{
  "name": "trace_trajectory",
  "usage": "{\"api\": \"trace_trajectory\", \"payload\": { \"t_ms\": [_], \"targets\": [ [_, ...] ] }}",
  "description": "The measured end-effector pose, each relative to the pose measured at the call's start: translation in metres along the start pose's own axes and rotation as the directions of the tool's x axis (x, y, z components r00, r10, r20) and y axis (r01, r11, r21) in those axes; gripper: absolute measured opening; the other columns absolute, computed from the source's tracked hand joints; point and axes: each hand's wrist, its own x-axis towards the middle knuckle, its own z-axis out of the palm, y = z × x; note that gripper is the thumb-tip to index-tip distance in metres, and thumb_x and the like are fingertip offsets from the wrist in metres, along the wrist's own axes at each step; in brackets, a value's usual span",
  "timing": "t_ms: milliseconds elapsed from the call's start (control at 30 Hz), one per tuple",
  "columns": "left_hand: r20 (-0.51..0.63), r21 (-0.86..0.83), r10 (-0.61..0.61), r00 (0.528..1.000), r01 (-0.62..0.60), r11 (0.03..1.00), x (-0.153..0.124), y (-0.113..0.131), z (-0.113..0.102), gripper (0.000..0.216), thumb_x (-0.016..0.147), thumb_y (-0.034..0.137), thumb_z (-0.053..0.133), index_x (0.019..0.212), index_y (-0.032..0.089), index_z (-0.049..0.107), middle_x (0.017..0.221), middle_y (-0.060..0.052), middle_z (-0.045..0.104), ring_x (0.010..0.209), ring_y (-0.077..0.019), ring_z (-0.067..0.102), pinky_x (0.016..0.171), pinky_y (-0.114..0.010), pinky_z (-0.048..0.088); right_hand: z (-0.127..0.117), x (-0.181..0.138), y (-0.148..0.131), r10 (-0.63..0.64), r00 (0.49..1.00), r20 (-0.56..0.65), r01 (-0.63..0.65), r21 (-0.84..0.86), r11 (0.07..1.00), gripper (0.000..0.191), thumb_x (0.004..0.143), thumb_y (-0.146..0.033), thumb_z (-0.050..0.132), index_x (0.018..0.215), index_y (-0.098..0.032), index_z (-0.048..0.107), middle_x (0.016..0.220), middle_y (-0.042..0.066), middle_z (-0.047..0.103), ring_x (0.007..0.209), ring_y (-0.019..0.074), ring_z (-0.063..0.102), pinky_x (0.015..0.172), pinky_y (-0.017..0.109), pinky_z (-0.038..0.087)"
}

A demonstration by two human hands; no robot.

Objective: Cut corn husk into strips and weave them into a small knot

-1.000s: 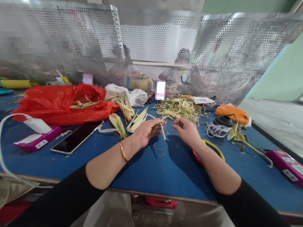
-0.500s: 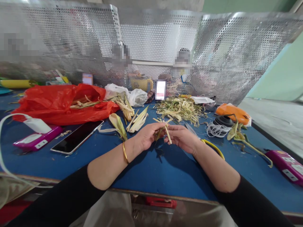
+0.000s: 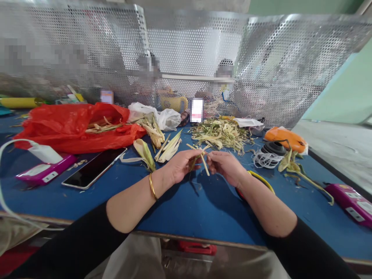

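Note:
Over the blue table, my left hand (image 3: 183,166) is closed on a small crossed bundle of pale corn husk strips (image 3: 205,166), whose ends stick out past the thumb and fingers. Just right of it, my right hand (image 3: 225,166) pinches at the bundle's side; whatever thin piece lies between its fingertips is too small to make out. Scissors with yellow and red handles (image 3: 263,180) lie partly hidden under my right forearm. Beyond my hands is a heap of shredded husk (image 3: 222,133). Loose husk leaves (image 3: 171,148) lie beyond my left wrist.
A red plastic bag (image 3: 64,126), a black phone (image 3: 94,168) and a purple power strip (image 3: 48,170) are at left. A white cord spool (image 3: 269,155), an orange packet (image 3: 285,140) and another purple power strip (image 3: 350,203) are at right. A perforated metal screen (image 3: 192,46) stands behind.
My right hand has drawn slightly right, away from my left, and its fingers have curled into a pinch. The husk bundle stays in my left hand.

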Motion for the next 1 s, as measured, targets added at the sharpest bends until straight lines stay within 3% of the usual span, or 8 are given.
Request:
{"api": "trace_trajectory", "payload": {
  "t_ms": [233, 567, 767, 900, 1000],
  "targets": [
    [-0.008, 0.057, -0.002, 1.0, 0.003, 0.998, -0.0011, 0.0008, 0.002, 0.012, 0.072, 0.026, 0.069, 0.074, 0.015, 0.072, 0.063, -0.001, 0.062, 0.055, -0.0089, 0.055, 0.055, -0.021, 0.045, 0.003, -0.0004, -0.0058, 0.022, 0.997, -0.078, -0.014, 0.095, 0.995, 0.01, 0.066, -0.022, 0.059, 0.06, -0.017, 0.053, 0.06, -0.002, 0.056, 0.048, 0.0081, 0.051, 0.048, 0.022, 0.041],
    [-0.021, 0.177, 0.066, 0.998, -0.062, 0.982, -0.0036, -0.0004, 0.0046, 0.025, 0.063, 0.035, 0.073, 0.062, 0.015, 0.059, 0.051, 0.005, 0.047, 0.042, -0.005, 0.035, 0.044, -0.022, 0.022, 0.0049, 0.0035, -0.0046, 0.141, 0.981, -0.134, -0.109, 0.22, 0.969, 0.019, 0.081, -0.014, 0.052, 0.062, -0.016, 0.053, 0.074, 0.005, 0.067, 0.049, 0.0084, 0.056, 0.048, 0.02, 0.048],
    [-0.091, 0.225, 0.102, 0.991, -0.079, 0.971, -0.0062, -0.0003, 0.007, 0.022, 0.061, 0.031, 0.071, 0.057, 0.016, 0.056, 0.052, 0.004, 0.049, 0.044, -0.006, 0.037, 0.046, -0.023, 0.023, 0.0061, 0.0018, -0.0092, 0.172, 0.967, -0.186, -0.101, 0.342, 0.934, 0.024, 0.088, -0.014, 0.047, 0.064, -0.018, 0.052, 0.076, 0.007, 0.071, 0.051, 0.0099, 0.058, 0.051, 0.021, 0.05],
    [-0.107, 0.288, 0.131, 0.986, -0.095, 0.953, -0.0068, -0.0024, 0.0081, 0.022, 0.061, 0.028, 0.07, 0.053, 0.016, 0.053, 0.048, 0.005, 0.046, 0.044, -0.0063, 0.034, 0.046, -0.023, 0.02, 0.0065, 0.0019, -0.0084, 0.053, 0.978, -0.2, 0.012, 0.31, 0.95, 0.021, 0.085, -0.022, 0.054, 0.065, -0.019, 0.049, 0.065, 0.001, 0.065, 0.049, 0.0093, 0.056, 0.05, 0.021, 0.047],
    [-0.119, 0.344, 0.166, 0.979, -0.116, 0.932, -0.0064, -0.003, 0.0089, 0.022, 0.061, 0.027, 0.07, 0.052, 0.016, 0.054, 0.046, 0.005, 0.043, 0.043, -0.0063, 0.032, 0.045, -0.024, 0.018, 0.0073, 0.0025, -0.0039, -0.17, 0.966, -0.193, 0.186, 0.068, 0.98, 0.018, 0.076, -0.033, 0.065, 0.072, -0.02, 0.054, 0.055, -0.005, 0.054, 0.046, 0.0096, 0.051, 0.048, 0.022, 0.042]
  ]
}}
